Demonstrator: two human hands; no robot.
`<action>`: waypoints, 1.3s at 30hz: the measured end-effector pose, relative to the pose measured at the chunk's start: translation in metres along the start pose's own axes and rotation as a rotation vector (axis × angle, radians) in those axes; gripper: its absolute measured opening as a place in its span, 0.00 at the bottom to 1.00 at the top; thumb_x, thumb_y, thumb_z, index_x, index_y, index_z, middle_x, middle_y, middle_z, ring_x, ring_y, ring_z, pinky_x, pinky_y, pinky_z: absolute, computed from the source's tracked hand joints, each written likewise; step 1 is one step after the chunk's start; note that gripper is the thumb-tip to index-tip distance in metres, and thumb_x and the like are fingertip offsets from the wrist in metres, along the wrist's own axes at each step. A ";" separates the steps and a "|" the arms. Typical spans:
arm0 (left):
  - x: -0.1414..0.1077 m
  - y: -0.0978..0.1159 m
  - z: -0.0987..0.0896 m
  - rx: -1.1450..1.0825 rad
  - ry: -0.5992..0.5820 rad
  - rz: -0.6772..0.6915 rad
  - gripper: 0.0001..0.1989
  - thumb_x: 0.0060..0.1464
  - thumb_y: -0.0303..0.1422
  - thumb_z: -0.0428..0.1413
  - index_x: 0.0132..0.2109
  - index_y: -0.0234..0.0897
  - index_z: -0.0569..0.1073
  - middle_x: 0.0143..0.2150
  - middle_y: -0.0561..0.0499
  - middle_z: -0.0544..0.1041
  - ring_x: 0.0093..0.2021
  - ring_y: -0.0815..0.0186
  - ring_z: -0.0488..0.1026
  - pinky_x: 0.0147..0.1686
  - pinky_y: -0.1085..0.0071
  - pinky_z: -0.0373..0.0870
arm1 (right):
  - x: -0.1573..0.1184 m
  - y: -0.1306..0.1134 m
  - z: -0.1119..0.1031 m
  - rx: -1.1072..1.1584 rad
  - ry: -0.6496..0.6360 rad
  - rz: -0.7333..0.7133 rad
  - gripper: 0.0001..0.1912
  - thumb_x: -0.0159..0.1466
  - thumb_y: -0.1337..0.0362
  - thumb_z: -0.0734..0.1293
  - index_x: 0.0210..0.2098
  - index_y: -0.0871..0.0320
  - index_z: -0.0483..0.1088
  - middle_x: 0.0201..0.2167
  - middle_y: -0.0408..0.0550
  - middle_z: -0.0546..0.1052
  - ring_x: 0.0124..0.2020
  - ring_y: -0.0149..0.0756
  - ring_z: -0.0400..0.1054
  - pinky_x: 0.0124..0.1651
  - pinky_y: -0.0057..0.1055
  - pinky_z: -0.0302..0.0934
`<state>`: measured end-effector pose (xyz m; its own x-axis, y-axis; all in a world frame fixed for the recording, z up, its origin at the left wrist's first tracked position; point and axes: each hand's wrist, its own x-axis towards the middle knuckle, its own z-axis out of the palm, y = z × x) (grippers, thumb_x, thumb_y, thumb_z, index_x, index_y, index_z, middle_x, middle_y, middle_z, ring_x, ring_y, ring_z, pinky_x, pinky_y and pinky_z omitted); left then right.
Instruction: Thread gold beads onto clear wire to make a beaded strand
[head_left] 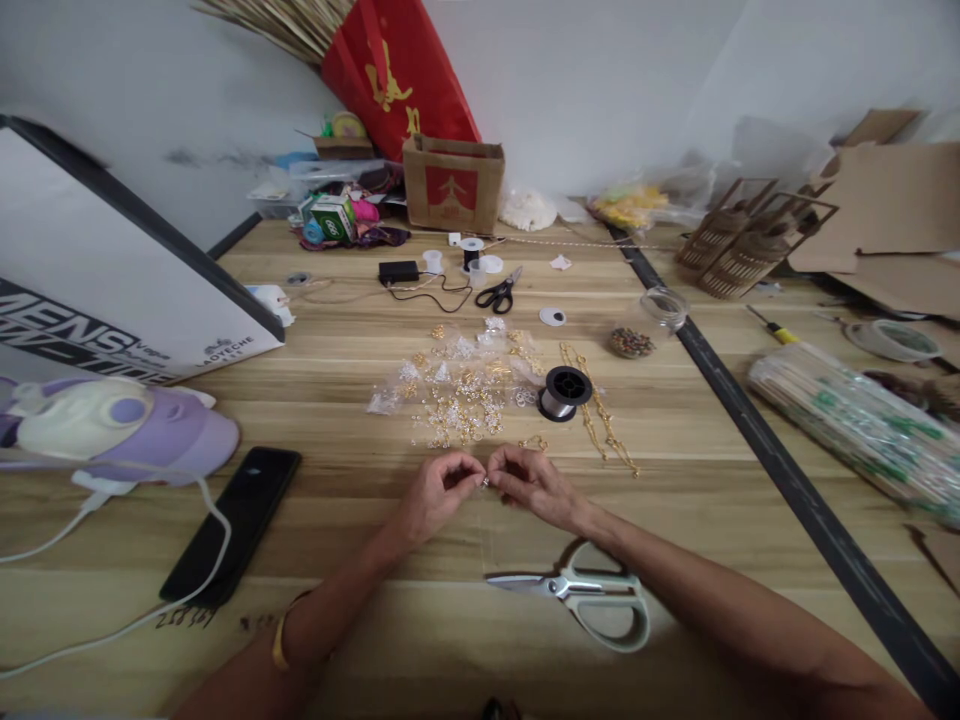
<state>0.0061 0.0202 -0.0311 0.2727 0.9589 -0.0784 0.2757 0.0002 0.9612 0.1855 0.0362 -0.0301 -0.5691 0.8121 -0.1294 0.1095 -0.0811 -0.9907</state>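
Note:
My left hand [437, 495] and my right hand [534, 487] meet at the fingertips over the middle of the table, each in a pinch. Between them sits a tiny shiny bead [485, 482], too small to make out fully. A faint clear thread seems to hang below it. Just beyond my hands lies a loose spread of gold and clear beads [461, 405]. A black spool of clear line [564, 393] lies behind my right hand, beside a gold chain [600, 420]. Scissors with pale green handles [589, 592] rest under my right forearm, blades pointing left.
At left are a black phone [232, 525], a purple-and-white device [142, 425] with a white cable, and a large box [112, 270]. Black scissors [501, 291] lie farther back. A jar of mixed beads [632, 340] and wrapped sticks [855, 420] are on the right.

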 end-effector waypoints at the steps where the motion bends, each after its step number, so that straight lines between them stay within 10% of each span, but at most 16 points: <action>1: 0.000 0.000 0.000 -0.004 0.001 0.001 0.05 0.49 0.30 0.55 0.31 0.32 0.72 0.27 0.51 0.73 0.29 0.69 0.68 0.30 0.75 0.64 | 0.000 -0.001 0.000 0.012 -0.003 0.005 0.19 0.60 0.49 0.64 0.29 0.60 0.63 0.21 0.39 0.61 0.21 0.25 0.57 0.23 0.22 0.55; 28: -0.003 0.000 0.007 0.334 0.229 0.636 0.08 0.51 0.20 0.53 0.29 0.35 0.71 0.28 0.49 0.75 0.30 0.68 0.72 0.30 0.74 0.69 | 0.001 0.000 -0.002 0.094 -0.075 0.078 0.17 0.57 0.52 0.66 0.29 0.61 0.64 0.22 0.40 0.64 0.21 0.25 0.59 0.23 0.22 0.55; 39: -0.006 0.003 0.008 0.416 0.231 0.546 0.07 0.53 0.23 0.52 0.31 0.37 0.72 0.28 0.50 0.76 0.29 0.68 0.73 0.32 0.74 0.70 | 0.001 0.004 -0.003 0.072 -0.075 0.043 0.14 0.58 0.55 0.66 0.29 0.61 0.65 0.21 0.39 0.64 0.20 0.23 0.57 0.22 0.22 0.53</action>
<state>0.0122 0.0122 -0.0301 0.2825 0.8270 0.4861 0.4961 -0.5596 0.6639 0.1877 0.0379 -0.0343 -0.6250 0.7614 -0.1723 0.0781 -0.1586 -0.9842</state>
